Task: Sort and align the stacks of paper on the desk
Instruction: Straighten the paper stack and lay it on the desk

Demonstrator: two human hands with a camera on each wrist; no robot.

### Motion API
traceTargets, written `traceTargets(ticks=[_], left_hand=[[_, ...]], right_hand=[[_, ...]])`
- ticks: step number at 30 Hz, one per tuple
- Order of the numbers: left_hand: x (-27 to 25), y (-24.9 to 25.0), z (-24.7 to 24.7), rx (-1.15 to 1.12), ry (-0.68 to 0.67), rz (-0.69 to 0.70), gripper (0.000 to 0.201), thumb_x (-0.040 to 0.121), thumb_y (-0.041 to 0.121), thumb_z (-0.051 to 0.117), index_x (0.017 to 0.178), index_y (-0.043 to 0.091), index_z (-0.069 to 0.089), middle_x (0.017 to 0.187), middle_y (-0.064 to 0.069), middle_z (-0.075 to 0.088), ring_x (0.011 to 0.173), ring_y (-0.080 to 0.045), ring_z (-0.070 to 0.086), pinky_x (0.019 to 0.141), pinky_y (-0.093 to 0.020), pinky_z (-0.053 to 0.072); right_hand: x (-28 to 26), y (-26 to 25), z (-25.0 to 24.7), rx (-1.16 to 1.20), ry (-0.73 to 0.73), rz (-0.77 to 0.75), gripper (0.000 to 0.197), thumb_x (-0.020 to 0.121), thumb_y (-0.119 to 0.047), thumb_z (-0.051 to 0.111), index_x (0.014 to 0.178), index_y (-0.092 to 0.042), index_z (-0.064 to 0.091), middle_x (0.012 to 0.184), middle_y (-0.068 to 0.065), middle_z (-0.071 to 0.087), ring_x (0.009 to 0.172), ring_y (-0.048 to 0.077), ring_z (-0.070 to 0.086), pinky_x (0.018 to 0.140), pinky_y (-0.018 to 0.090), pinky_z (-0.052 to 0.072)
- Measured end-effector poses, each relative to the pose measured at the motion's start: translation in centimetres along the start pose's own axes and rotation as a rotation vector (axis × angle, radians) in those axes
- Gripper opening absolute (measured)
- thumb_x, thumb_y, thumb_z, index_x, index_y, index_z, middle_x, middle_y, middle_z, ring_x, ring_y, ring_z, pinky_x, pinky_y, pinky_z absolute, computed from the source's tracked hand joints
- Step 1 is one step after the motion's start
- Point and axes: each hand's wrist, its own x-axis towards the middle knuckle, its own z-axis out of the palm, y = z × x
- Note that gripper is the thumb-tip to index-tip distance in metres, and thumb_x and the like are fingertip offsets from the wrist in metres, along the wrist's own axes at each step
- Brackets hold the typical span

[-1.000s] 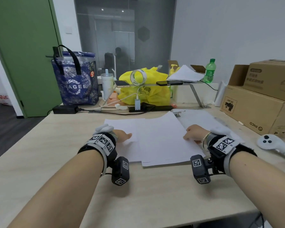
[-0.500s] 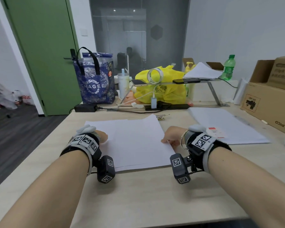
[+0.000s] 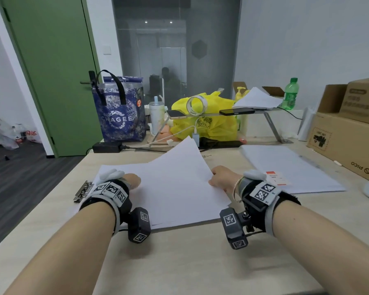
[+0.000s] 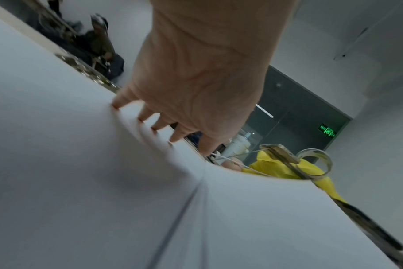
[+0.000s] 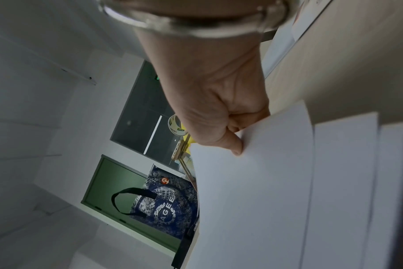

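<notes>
White paper filled the middle of the head view: a sheet (image 3: 179,177) was lifted at its far corner above the stack (image 3: 179,220) on the pale wooden surface (image 3: 179,262). The right hand (image 3: 222,177) pinched the sheet's right edge; the left hand (image 3: 132,180) lay at the stack's left side, its fingers hidden. A second stack (image 3: 285,167) lay to the right, near cardboard boxes (image 3: 349,135). A metal clip (image 3: 83,190) lay by the left wrist. A blue bag (image 3: 119,111) and a yellow bag (image 3: 207,122) stood at the back, before a green door (image 3: 51,71).

From the left wrist, the left hand's fingers (image 4: 147,114) were spread and fairly straight, the tips pressing down on the paper (image 4: 81,182), which dimpled beneath them.

From the right wrist, the right hand's fingers (image 5: 253,116) were curled, the thumb (image 5: 230,143) clamping the sheet's edge (image 5: 265,182).
</notes>
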Motion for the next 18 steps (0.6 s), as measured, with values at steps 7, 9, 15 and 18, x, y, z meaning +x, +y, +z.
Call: traceTargets(ticks=[7,9,15,18], left_hand=[[0.0,4.4,-0.3,-0.655,0.03,0.083,0.039,0.1,0.031,0.041,0.113,-0.004,0.053,0.11,-0.017,0.058,0.099,-0.029,0.057,0.086,-0.033,0.046],[-0.2,5.3,-0.4,-0.866,0.027,0.075,0.033,0.098,0.028,0.046,0.103,-0.004,0.052,0.104,-0.017,0.055,0.092,-0.027,0.057,0.063,-0.027,0.052],[-1.1,7.8,-0.2,-1.006,-0.016,0.247,0.045,0.096,0.029,0.048,0.13,-0.001,0.052,0.126,-0.019,0.06,0.115,-0.036,0.059,0.095,-0.045,0.048],[-1.9,9.0,-0.7,-1.119,0.087,0.365,0.036,0.093,0.004,0.049,0.129,0.0,0.054,0.123,-0.014,0.061,0.107,-0.026,0.059,0.091,-0.038,0.049]], right_hand=[[-1.0,0.9,-3.2,0.216,0.165,-0.119,0.022,0.09,0.0,0.044,0.106,0.001,0.059,0.098,0.013,0.06,0.068,0.017,0.056,0.05,0.024,0.044],[-1.3,1.3,-4.1,0.252,0.205,-0.141,0.028,0.09,-0.001,0.044,0.113,0.005,0.058,0.111,0.018,0.063,0.09,0.029,0.064,0.072,0.036,0.056],[-2.4,2.3,-5.6,0.344,0.242,-0.208,0.031,0.092,0.0,0.043,0.121,-0.003,0.057,0.121,0.016,0.063,0.107,0.032,0.062,0.092,0.043,0.052],[-2.6,2.9,-6.0,0.347,0.203,-0.203,0.034,0.091,0.002,0.044,0.123,-0.004,0.053,0.116,0.012,0.063,0.091,0.02,0.062,0.068,0.023,0.051]])
